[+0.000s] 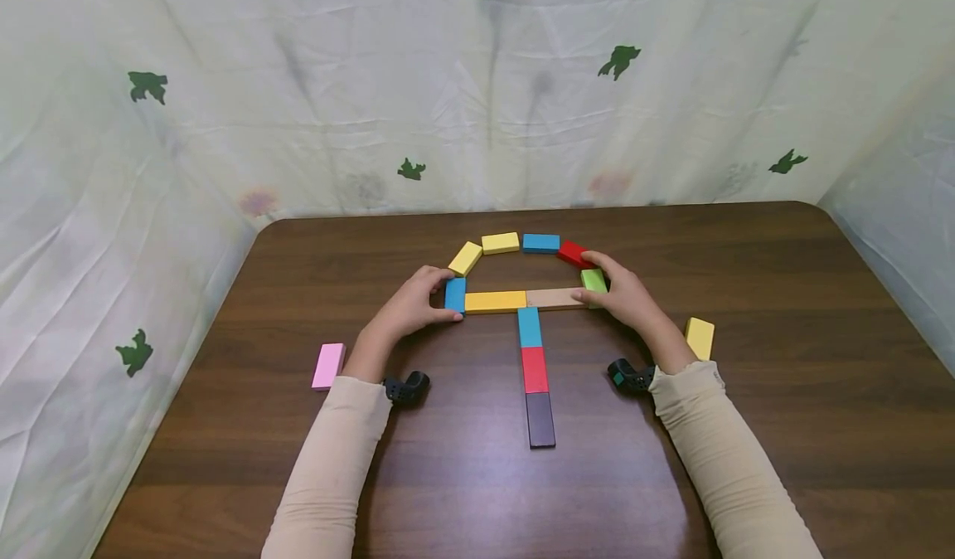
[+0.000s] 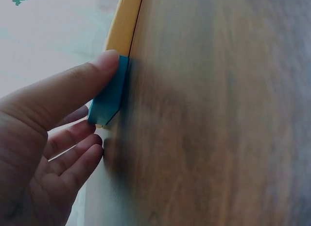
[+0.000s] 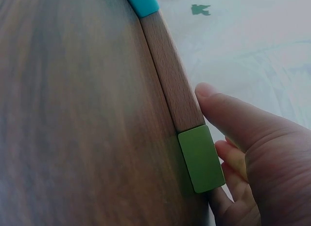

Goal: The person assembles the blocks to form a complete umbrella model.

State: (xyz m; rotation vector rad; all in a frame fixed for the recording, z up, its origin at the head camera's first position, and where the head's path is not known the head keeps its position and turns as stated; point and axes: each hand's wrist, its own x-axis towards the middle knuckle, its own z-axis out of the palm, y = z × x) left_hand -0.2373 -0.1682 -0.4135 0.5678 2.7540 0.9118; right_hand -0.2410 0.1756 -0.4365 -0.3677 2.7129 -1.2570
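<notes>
In the head view, flat blocks lie as an arch closed by a straight bar, with a stem below. My left hand (image 1: 412,300) pinches the blue block (image 1: 455,295) at the arch's left end, thumb at its near end and fingers at its far end. Around the green block (image 1: 593,279) at the right end curls my right hand (image 1: 625,294). Its index fingertip is at the red block (image 1: 573,253), and its thumb overlaps the plain wooden block (image 1: 552,298). A yellow-orange block (image 1: 496,302) joins the wooden one in the bar. Finger contact behind the green block is partly hidden.
Two yellow blocks (image 1: 500,244) and a blue block (image 1: 540,243) continue the arch. The stem has a light blue block (image 1: 529,328), a red block (image 1: 534,369) and a dark block (image 1: 540,420). Loose pink (image 1: 328,366) and yellow blocks (image 1: 700,338) lie beside the forearms.
</notes>
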